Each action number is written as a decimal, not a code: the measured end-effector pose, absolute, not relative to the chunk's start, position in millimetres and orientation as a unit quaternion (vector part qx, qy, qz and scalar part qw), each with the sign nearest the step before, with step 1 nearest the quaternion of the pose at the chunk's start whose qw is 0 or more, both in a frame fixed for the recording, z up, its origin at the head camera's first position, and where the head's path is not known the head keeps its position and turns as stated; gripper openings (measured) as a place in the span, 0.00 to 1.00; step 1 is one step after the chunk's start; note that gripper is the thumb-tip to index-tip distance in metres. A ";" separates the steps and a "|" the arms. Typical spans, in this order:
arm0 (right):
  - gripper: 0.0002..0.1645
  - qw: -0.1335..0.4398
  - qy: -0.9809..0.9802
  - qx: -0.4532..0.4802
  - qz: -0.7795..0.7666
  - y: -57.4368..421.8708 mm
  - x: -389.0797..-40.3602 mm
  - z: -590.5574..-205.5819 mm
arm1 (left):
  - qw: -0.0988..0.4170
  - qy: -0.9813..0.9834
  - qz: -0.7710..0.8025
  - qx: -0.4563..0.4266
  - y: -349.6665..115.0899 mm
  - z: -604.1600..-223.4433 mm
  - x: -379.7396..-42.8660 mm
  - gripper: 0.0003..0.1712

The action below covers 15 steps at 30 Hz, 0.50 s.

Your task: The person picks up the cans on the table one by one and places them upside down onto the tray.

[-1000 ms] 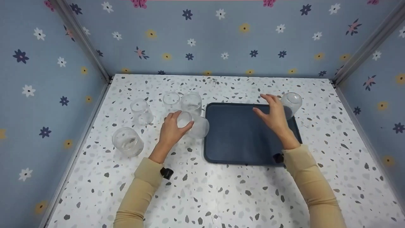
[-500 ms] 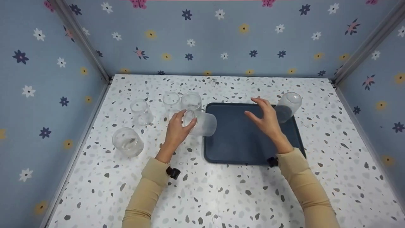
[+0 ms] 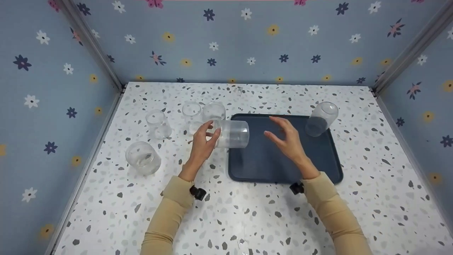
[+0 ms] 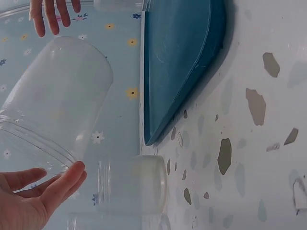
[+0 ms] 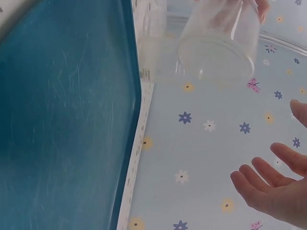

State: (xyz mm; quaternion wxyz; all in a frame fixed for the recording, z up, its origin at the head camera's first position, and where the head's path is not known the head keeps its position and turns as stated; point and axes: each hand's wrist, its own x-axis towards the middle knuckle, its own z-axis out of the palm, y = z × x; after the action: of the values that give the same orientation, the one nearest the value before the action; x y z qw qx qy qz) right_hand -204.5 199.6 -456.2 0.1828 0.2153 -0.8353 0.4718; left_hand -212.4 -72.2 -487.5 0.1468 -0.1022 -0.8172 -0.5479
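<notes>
A clear plastic jar (image 3: 235,134) lies sideways in the air over the left edge of the dark blue tray (image 3: 269,163). My left hand (image 3: 202,147) grips it by the threaded neck; its base points right, toward my right hand (image 3: 291,143). In the left wrist view, fingers and thumb wrap the neck of the tilted jar (image 4: 62,96). The right hand hovers over the tray, fingers spread and holding nothing. The right wrist view shows that palm bare. Another clear jar (image 3: 321,119) stands at the tray's back right corner.
Behind the held jar are two clear jars, one (image 3: 192,112) left of the other (image 3: 214,109). Further left stand a slim jar (image 3: 158,124) and a wide jar (image 3: 143,158). Flowered panels (image 3: 244,46) enclose the speckled table (image 3: 247,212) at back and sides.
My left hand has carried the jar to the right, over the tray edge, turning it more level. The right hand has moved left, away from the corner jar, still empty.
</notes>
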 end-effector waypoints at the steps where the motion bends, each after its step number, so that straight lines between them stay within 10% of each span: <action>1: 0.28 0.180 -0.835 0.213 0.475 198.6 -203.4 -456.9 | 0.149 -0.812 -0.555 -0.108 -71.1 -488.5 -212.6 0.28; 15: 0.33 0.114 -0.808 0.217 0.537 178.7 -181.5 -447.6 | 0.143 -0.754 -0.623 -0.153 -54.0 -476.0 -197.0 0.21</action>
State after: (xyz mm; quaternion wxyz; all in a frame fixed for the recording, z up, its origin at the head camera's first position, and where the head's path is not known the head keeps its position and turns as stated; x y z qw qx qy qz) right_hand -181.5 178.7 -447.6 0.1136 0.2168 -0.8076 0.5366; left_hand -197.0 -54.0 -476.0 0.1434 -0.1531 -0.7539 -0.6226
